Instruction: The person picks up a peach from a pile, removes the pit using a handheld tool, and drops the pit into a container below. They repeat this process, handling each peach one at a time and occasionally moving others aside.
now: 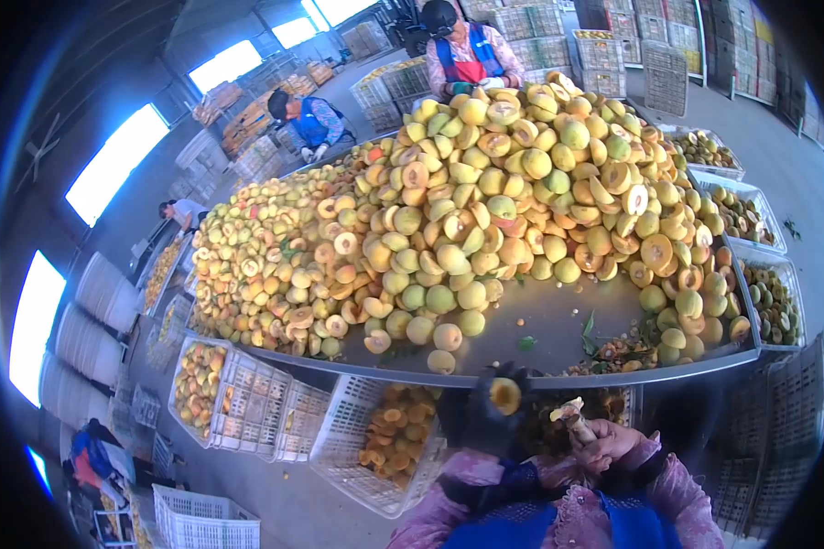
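Observation:
My left hand (482, 410), in a dark glove, is closed around a halved yellow peach (504, 396), its cut face turned up. It is just below the front rim of the metal table (558, 320). To its right, my bare right hand (609, 446) grips a short pale tool (572, 419) with a frayed-looking tip; its exact kind I cannot tell. Heaped on the table beyond both hands are many yellow-green peaches (458, 220), a lot of them cut in half. Leaves and small scraps (613, 352) lie near the table's front edge.
Below the table edge, a white crate (339, 430) holds peach halves, with another peach-filled crate (233, 403) to its left. More filled crates (746, 215) line the right side. Across the heap stands a co-worker (471, 55); another co-worker (311, 123) bends over the far left side.

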Available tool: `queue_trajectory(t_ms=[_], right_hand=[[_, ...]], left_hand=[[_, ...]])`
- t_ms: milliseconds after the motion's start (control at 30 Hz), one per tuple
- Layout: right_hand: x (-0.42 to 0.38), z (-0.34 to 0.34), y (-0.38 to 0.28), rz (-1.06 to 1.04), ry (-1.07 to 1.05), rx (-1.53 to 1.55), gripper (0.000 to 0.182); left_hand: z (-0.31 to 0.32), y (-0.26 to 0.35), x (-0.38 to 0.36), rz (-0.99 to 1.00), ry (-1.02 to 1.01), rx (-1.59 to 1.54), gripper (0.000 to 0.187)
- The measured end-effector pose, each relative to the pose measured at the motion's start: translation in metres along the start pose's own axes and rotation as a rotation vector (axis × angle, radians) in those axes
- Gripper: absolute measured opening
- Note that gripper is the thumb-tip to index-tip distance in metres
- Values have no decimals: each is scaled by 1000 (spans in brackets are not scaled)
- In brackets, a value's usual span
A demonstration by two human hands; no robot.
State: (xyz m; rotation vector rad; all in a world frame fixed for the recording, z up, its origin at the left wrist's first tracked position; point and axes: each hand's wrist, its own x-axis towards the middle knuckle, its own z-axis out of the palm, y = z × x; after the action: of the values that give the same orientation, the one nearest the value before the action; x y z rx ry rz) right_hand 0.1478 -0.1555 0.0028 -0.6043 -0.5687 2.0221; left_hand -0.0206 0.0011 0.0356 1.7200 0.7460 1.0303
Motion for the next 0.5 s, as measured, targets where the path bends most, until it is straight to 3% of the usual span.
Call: queue_trajectory(t_ms=[33,67,100,167,233,267,333,400,433,500], right_hand=[[-4,-5,-1,-31,-10,-65,16],[-2,-2,-5,1,106,-192,19],[4,-7,-2,156,390,-837,25],[10,-62,44,500,310,-1481,42],[-2,-75,55,542,272,-1477,50],[-5,-79,58,576,223,-1484,58],[-8,-83,58,603,211,-1471,58],[-11,-86,58,601,222,-1459,59],[-7,-89,57,592,228,-1445,59],[-2,-92,50,566,231,-1437,60]], left_hand=[[-23,-14,4,72,21,161,41],[-40,-17,4,120,172,311,41],[-65,-33,4,72,192,66,30],[-128,-67,10,-268,420,-251,20],[-147,-47,26,128,398,891,19],[-142,-47,41,129,394,887,19],[-129,-43,80,205,297,422,29],[-98,-19,126,75,196,385,31],[-76,-6,148,59,182,209,34],[-60,-46,207,348,211,640,46]])
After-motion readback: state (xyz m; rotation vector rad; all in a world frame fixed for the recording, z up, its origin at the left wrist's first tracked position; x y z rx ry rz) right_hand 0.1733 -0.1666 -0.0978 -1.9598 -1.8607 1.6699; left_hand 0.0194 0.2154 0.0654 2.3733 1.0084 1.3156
